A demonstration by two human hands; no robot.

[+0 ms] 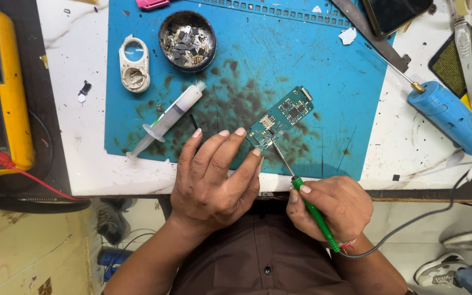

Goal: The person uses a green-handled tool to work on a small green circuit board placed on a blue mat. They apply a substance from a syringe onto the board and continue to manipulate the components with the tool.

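Green soldering iron gripped in right hand; left hand fingers pressing circuit board.

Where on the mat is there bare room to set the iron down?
Bare: blue mat right of the circuit board, up to the blue tool. Crowded: upper left, around syringe, parts dish, white loupe.

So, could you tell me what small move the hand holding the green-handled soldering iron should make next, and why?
Probably hold the tip steady on the joint. The right hand holds the green-handled soldering iron with its tip already at the lower end of the small green circuit board, which the left hand pins to the blue mat.
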